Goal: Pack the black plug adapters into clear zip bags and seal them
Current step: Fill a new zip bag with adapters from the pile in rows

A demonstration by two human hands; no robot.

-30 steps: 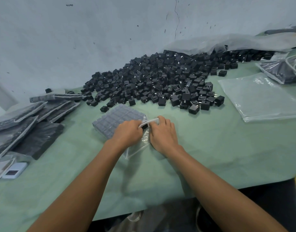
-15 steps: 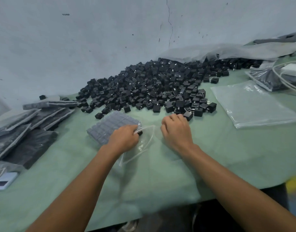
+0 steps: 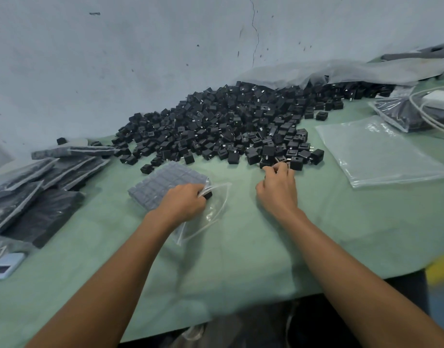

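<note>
Reaching away from the bag's mouth, the right hand [image 3: 277, 189] now pinches at the edge of the adapter pile [image 3: 231, 126]; filling continues — left hand [image 3: 183, 203] grips the open bag [image 3: 211, 204]; next, carry an adapter back.

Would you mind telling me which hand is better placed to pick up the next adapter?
The right hand: its fingertips already touch the near edge of the adapter pile, while the left hand is busy holding the bag open.
</note>
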